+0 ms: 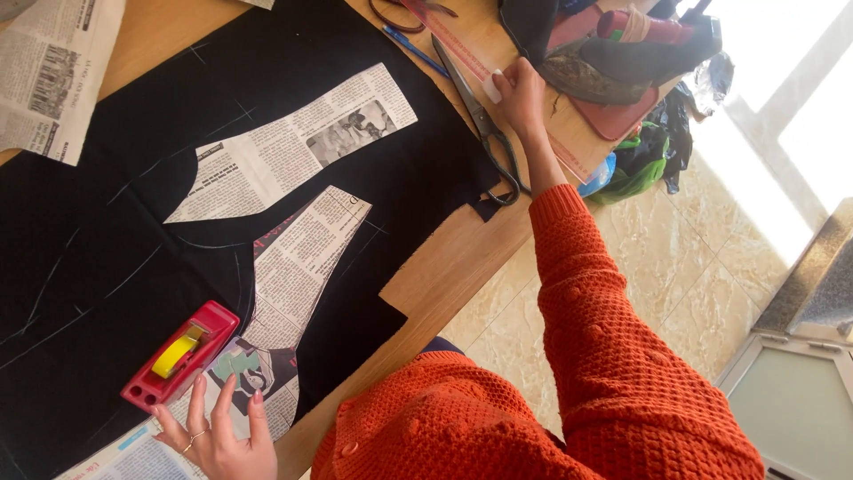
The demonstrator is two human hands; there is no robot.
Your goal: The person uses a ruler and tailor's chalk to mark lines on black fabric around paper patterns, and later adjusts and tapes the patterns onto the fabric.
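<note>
Right hand [520,93] is out at the worktop's [453,262] far edge, fingertips pinched on a small white chalk piece [491,87]. Scissors [480,120] lie just beside that grip, blades pointing away (handles nearer the wrist). Left hand [218,436] is flat and open on newspaper pattern [293,267], well apart from the scissors.

The work surface is a wooden table [462,258] with a light brown top; its edge runs diagonally from near left to far right. To the right of it, the floor [684,293] is laid with glossy beige marble-pattern tiles. Strong daylight enters at far right, whitening the floor there. A grey stone ledge [813,276] and a pale frosted panel [791,409] occupy the near right corner.
</note>
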